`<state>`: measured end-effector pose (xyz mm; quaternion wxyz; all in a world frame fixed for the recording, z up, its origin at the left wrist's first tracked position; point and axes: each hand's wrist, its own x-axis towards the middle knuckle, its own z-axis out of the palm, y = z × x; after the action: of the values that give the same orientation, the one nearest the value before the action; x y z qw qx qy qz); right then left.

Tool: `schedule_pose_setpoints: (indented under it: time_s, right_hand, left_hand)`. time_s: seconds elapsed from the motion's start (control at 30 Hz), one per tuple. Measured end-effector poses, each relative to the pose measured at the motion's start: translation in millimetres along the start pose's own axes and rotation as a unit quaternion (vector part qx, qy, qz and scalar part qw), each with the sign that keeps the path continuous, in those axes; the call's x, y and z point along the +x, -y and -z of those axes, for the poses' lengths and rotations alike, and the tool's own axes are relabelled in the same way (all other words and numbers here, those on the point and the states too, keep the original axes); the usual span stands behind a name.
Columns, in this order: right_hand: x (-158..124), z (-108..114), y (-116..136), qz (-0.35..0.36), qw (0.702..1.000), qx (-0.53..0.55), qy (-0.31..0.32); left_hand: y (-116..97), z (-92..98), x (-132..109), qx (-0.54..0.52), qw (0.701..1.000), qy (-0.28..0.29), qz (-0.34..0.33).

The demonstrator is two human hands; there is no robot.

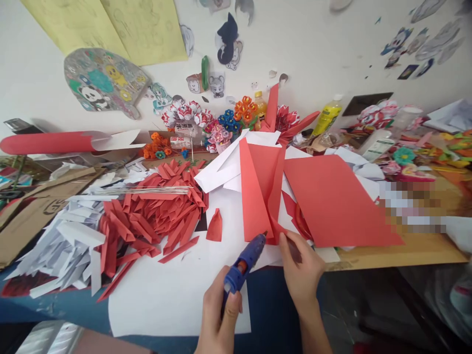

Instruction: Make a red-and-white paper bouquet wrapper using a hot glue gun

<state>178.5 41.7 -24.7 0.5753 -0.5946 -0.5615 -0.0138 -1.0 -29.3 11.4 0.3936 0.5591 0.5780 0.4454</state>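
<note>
Left hand [217, 314] gripped glue gun [249, 253]; right hand [304, 268] pinched folded red paper [257, 201]; looked like gluing; next needed firm pressing

You've 1 L hand [219, 309], 1 R hand [303, 268], 1 blue glue gun [248, 256], 1 lg. flat red sheet [342, 206], 1 panda fan [105, 78], 1 red tube [49, 142]; red strips [165, 211], wht. strips [68, 243]: dozens ea., exact no. unclear.
</note>
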Motion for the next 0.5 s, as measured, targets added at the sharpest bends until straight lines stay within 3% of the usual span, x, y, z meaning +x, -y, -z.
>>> schedule_pose_setpoints:
  time_s: [0.2,0.5]
  right_hand:
    - [1.2,-1.4,-1.0,0.048,0.999,-0.019,-0.018]
    - [2.0,-0.9,-1.6,0.069,0.998,-0.006,0.006]
  left_hand:
    - [11.9,-2.3,-4.7,0.067,0.997,-0.028,0.01]
    - [3.9,-10.1,-2.3,0.062,0.996,-0.04,0.051]
